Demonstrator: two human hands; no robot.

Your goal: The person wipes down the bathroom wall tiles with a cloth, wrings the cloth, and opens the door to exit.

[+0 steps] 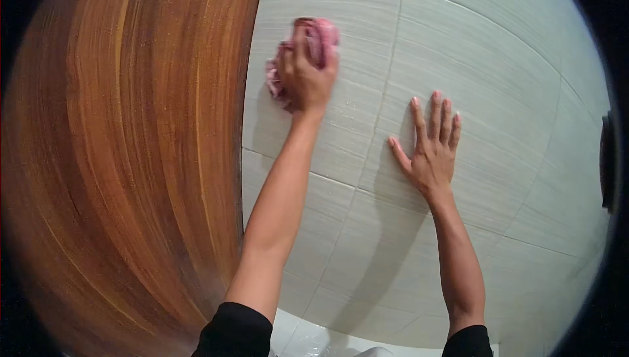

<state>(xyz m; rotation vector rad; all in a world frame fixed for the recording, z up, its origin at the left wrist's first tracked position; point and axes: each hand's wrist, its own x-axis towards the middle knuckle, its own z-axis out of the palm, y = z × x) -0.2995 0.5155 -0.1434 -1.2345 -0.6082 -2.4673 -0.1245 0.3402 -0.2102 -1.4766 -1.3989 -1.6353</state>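
My left hand (306, 80) is closed around a crumpled pink cloth (324, 32) and presses it to the pale grey tiled wall (485, 49). Folds of the cloth stick out past the fingers on both sides, and the hand is slightly blurred. Lower down and to the right, my right hand (431, 150) lies against the tiles with its fingers spread and nothing in it. A few water drops (350, 104) show on the tile just right of my left wrist.
Brown wood-grain panelling (144, 147) with small droplets borders the tiles on the left. A dark object (607, 160) juts in at the far right edge. At the bottom, a white glossy surface (308, 340) meets the wall.
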